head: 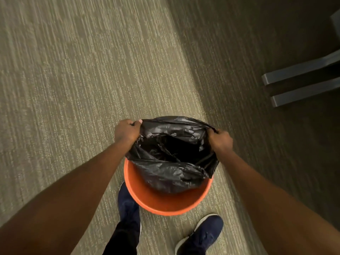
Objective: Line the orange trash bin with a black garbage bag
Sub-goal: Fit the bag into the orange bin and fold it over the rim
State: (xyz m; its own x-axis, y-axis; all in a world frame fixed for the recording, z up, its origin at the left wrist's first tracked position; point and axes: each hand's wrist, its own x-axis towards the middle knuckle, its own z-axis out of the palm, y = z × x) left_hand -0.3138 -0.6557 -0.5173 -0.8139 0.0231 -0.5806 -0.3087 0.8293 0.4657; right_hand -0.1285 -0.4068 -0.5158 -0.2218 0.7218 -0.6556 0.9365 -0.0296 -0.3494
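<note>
Bag (pixel 171 155) black, mouth held open above the orange bin (pixel 165 203), both hands on its top edge. Left hand (pixel 127 131) fist closed, pinching the far-left part of the bag's rim between thumb and fingers. Right hand (pixel 220 139) also closed, pinching bunched plastic at the far-right part of the rim. Bag hangs between and below the two grips; the rim stretches taut across the far side from one hand to the other, the near side sags lower. Bag body drops into the bin's opening, lower part inside, crumpled against the far half of the bin. Bag edge not folded over the bin's lip; near inner wall and near lip of the bin bare orange. On the right the plastic drapes over the bin's edge; on the left it just meets it. Bin stands upright on carpet (pixel 73 80). Two dark blue shoes (pixel 202 234) just beside the bin's near side, left one partly hidden under it. Grey metal furniture legs (pixel 298 83) well apart, upper right, in shadow.
</note>
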